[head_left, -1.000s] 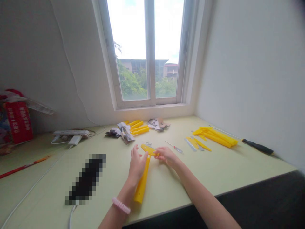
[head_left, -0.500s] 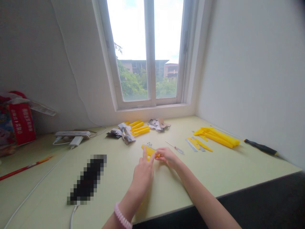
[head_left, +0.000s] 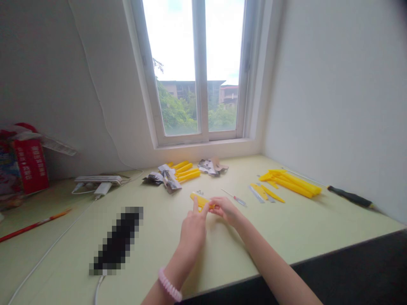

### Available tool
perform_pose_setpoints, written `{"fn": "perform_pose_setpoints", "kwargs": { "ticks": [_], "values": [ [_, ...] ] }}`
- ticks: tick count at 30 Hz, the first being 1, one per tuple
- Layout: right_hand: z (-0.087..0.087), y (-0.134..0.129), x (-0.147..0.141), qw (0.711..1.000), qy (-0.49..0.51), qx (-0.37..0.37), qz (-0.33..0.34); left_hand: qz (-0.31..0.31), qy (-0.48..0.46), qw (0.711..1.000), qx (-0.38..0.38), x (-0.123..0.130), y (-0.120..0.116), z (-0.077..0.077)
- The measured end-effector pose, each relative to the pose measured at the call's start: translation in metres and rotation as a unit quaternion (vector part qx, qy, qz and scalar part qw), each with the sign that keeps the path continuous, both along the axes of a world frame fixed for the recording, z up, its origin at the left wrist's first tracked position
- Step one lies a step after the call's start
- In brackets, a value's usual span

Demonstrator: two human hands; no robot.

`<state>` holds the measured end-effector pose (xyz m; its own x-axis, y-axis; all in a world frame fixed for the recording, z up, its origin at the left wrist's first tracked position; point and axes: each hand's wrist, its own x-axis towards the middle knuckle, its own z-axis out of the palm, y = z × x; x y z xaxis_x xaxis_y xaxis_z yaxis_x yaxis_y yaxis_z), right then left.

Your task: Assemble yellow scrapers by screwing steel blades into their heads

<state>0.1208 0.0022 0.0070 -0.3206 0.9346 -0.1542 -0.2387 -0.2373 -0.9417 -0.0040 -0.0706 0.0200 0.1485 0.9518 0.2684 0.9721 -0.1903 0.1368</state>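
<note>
Both hands are together on a flat yellow plastic piece (head_left: pixel 201 201) with a pale strip along its far edge; it looks like a scraper head. My left hand (head_left: pixel 193 228) lies over its near side, two fingers pressing along it. At the right end, my right hand (head_left: pixel 224 209) pinches the piece between thumb and fingers, which partly hide it. Just beyond the piece lie several small metal bits (head_left: pixel 200 192), too small to name surely. A small screwdriver (head_left: pixel 237 199) with a clear handle rests to the right, apart from the hands.
Yellow handles (head_left: pixel 187 174) in torn packaging and wrappers (head_left: pixel 212 166) lie toward the window. At right are flat yellow pieces with blades (head_left: pixel 260 192), more yellow handles (head_left: pixel 295 184) and a long black-handled screwdriver (head_left: pixel 349 196). A blurred dark object (head_left: pixel 119 239) with a cable lies left.
The view has shifted slightly. Both hands stay on the yellow piece, which appears a little turned; the left hand has moved slightly right and the piece's far edge shows paler.
</note>
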Motion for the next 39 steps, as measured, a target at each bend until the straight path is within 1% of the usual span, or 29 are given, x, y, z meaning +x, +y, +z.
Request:
{"fn": "perform_pose_setpoints", "kwargs": {
  "ticks": [4, 8, 10, 12, 14, 16, 17, 18, 19, 20, 21, 23, 24, 26, 27, 29, 31, 33, 36, 39],
  "values": [
    [0.000, 0.000, 0.001, 1.000, 0.005, -0.005, -0.005, -0.005, 0.023, 1.000, -0.010, -0.001, 0.001, 0.002],
    [-0.001, 0.000, 0.001, 1.000, 0.016, -0.007, -0.005, -0.022, 0.014, 1.000, -0.008, -0.005, 0.001, 0.003],
    [0.002, 0.000, 0.001, 0.999, 0.030, -0.019, 0.012, -0.020, 0.009, 1.000, -0.007, -0.008, 0.002, 0.002],
    [0.006, -0.001, 0.001, 0.998, 0.052, -0.031, 0.028, -0.003, -0.003, 1.000, -0.004, -0.012, 0.005, 0.001],
    [0.009, 0.000, 0.001, 0.998, 0.054, -0.022, 0.024, 0.023, -0.040, 0.999, 0.007, -0.018, 0.011, 0.003],
    [0.007, 0.003, 0.001, 1.000, 0.011, 0.012, -0.024, 0.039, -0.123, 0.991, 0.041, -0.025, 0.018, 0.008],
    [0.004, 0.005, 0.000, 0.997, -0.023, 0.035, -0.057, 0.037, -0.184, 0.980, 0.065, -0.028, 0.022, 0.010],
    [0.000, 0.008, 0.000, 0.992, -0.058, 0.058, -0.091, 0.024, -0.257, 0.962, 0.089, -0.031, 0.026, 0.013],
    [-0.006, 0.011, -0.001, 0.985, -0.093, 0.080, -0.120, 0.003, -0.345, 0.933, 0.104, -0.033, 0.030, 0.015],
    [-0.011, 0.014, -0.002, 0.977, -0.126, 0.099, -0.138, -0.014, -0.438, 0.893, 0.101, -0.034, 0.035, 0.017],
    [-0.016, 0.016, -0.004, 0.969, -0.161, 0.120, -0.144, -0.027, -0.530, 0.844, 0.085, -0.034, 0.040, 0.018],
    [-0.025, 0.021, -0.007, 0.943, -0.247, 0.172, -0.143, -0.059, -0.684, 0.726, 0.032, -0.034, 0.047, 0.018],
    [-0.027, 0.023, -0.009, 0.923, -0.295, 0.200, -0.143, -0.074, -0.737, 0.671, 0.008, -0.033, 0.051, 0.017],
    [-0.029, 0.027, -0.013, 0.877, -0.380, 0.252, -0.150, -0.095, -0.808, 0.581, -0.027, -0.033, 0.055, 0.013],
    [-0.028, 0.028, -0.016, 0.857, -0.411, 0.269, -0.156, -0.100, -0.831, 0.546, -0.042, -0.032, 0.056, 0.010],
    [-0.026, 0.033, -0.021, 0.828, -0.454, 0.287, -0.162, -0.104, -0.863, 0.488, -0.077, -0.033, 0.058, 0.003],
    [-0.023, 0.037, -0.026, 0.808, -0.483, 0.296, -0.162, -0.101, -0.881, 0.449, -0.111, -0.034, 0.058, -0.003],
    [-0.021, 0.041, -0.031, 0.792, -0.506, 0.302, -0.159, -0.094, -0.889, 0.430, -0.129, -0.035, 0.059, -0.008],
    [-0.020, 0.044, -0.037, 0.773, -0.531, 0.307, -0.160, -0.091, -0.891, 0.423, -0.136, -0.037, 0.060, -0.011],
    [-0.020, 0.045, -0.040, 0.764, -0.542, 0.307, -0.165, -0.084, -0.891, 0.423, -0.140, -0.039, 0.060, -0.012]
  ]
}}
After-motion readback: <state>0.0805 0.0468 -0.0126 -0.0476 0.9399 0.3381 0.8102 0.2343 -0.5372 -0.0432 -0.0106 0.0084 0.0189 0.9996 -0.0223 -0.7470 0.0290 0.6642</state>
